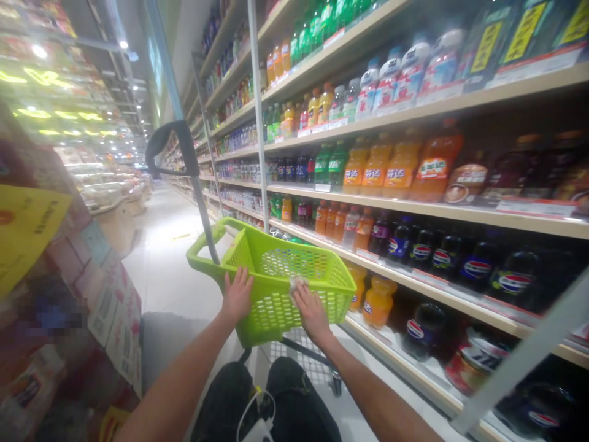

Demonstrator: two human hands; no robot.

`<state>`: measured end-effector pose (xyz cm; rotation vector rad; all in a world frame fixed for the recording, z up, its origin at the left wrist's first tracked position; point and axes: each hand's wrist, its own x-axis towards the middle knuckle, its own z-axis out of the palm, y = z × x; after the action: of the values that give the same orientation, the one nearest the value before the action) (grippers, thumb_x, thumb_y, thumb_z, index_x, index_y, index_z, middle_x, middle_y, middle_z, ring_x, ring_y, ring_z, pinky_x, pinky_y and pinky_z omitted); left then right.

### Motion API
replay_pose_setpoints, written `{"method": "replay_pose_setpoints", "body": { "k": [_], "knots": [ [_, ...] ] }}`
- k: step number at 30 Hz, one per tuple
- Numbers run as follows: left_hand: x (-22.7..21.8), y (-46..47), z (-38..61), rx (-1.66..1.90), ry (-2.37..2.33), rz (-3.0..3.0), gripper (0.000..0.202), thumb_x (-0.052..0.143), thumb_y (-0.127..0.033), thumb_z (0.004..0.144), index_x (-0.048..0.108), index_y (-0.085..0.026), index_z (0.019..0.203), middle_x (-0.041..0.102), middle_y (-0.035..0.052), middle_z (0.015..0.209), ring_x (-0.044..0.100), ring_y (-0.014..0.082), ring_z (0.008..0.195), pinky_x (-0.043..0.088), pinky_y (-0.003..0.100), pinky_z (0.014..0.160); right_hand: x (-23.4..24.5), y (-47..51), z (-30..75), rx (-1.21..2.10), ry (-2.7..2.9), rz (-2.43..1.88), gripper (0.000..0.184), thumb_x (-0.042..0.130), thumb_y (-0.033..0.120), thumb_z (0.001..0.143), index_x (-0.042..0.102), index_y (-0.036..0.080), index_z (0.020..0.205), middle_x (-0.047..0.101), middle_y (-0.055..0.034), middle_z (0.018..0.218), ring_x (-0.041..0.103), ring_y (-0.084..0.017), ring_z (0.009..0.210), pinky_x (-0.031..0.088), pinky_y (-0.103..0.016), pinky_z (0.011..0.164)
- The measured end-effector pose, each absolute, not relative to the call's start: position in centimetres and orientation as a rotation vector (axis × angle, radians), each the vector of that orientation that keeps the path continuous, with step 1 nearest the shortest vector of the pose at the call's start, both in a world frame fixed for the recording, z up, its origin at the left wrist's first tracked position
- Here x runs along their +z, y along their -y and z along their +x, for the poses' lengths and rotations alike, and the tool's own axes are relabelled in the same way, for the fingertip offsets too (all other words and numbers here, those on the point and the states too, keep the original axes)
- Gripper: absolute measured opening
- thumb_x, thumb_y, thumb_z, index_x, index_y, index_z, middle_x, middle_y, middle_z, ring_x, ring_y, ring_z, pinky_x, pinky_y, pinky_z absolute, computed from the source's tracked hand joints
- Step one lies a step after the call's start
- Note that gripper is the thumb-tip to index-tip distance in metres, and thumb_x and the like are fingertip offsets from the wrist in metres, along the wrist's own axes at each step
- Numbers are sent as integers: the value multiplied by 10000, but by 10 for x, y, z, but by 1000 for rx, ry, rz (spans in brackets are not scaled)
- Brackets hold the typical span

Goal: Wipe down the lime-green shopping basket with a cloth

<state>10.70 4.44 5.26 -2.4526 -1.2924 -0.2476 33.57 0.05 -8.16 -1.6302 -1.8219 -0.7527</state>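
Note:
A lime-green plastic shopping basket with perforated walls sits on a wheeled cart frame before my knees. My left hand grips the basket's near rim, toward its handle end, with the fingertips over the edge. Farther right on the same rim, my right hand presses a crumpled whitish tissue against the plastic; its fingers are closed on it. The cart's dark loop grip stands up on a metal pole at the basket's left end.
Shelves of drink bottles rise along the right, with orange soda bottles low beside the basket. Stacked boxes and a yellow sign line the left. A pale aisle floor runs ahead. A white cable lies by my lap.

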Motion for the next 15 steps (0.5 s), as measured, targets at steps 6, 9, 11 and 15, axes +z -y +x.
{"method": "replay_pose_setpoints", "body": {
  "k": [6,9,11,15],
  "knots": [
    [47,-37,104,-245,1318,-2463,743,482,-164,665,268,-187,1377,162,111,1488,86,263,1370,72,572,1060,-89,23,325,-589,2002,-1693,513,352,7,771,526,193,1216,481,-102,1320,411,-228,1242,324,-453,994],
    [46,-36,104,-204,1294,-2467,737,466,-172,675,258,-169,1381,138,116,1491,59,268,1372,43,586,1052,-60,21,303,-513,2028,-1576,533,367,23,768,478,189,1262,424,-98,1366,328,-207,1295,281,-446,1022],
    [46,-36,103,-190,1299,-2460,713,446,-173,693,260,-167,1382,134,112,1492,56,267,1373,41,585,1052,-38,12,286,-479,1970,-1494,553,382,39,761,439,170,1295,384,-104,1393,255,-198,1328,251,-435,1040],
    [49,-36,100,-156,1277,-2459,689,437,-182,703,280,-165,1374,158,104,1488,79,260,1371,47,577,1057,-8,-11,264,-324,1825,-1569,561,403,47,739,443,160,1288,375,-108,1398,263,-211,1321,237,-434,1039]
  ]
}}
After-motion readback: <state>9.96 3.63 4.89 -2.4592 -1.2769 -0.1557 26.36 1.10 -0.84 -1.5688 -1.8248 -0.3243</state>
